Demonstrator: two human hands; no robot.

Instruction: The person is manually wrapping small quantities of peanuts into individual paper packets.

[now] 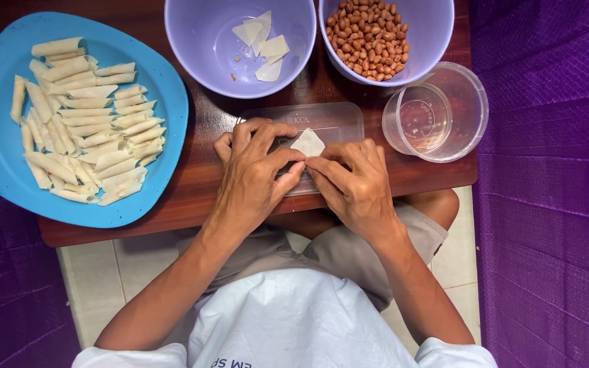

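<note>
At the near edge: lap in grey shorts and a white shirt, seen from above, with pale floor tiles underneath.
Table: small, dark brown wood (pixel 192 197), sitting right over the knees.
Left hand: (pixel 257 170) bent down over a small white dough sheet (pixel 307 142), fingertips pinched shut on its near corner.
Right hand: (pixel 352 180) same job on the other side, fingertips closed on the same near edge, touching the left fingertips.
Dough sheet: flat and pointy like a diamond, far corner sticking out past the fingers (near part hidden under them).
Clear lid: see-through plastic rectangle (pixel 335 119) lying flat on the table, right under the dough sheet and both hands.
Blue plate: big and round (pixel 165 88), off to the left, partly hanging over the table edge.
Rolled sticks: lots of thin pale dough rolls (pixel 83 119) piled on the blue plate (too many to count).
Clear tub: round see-through container (pixel 444 112) at the right, near the table corner, just beside the lid.
Far left bowl: purple (pixel 202 48), with a few loose white dough squares (pixel 262 42) inside.
Far right bowl: purple (pixel 438 31), holding a heap of brown peanuts (pixel 367 37).
Both sides: purple cloth (pixel 553 204) past the table.
</note>
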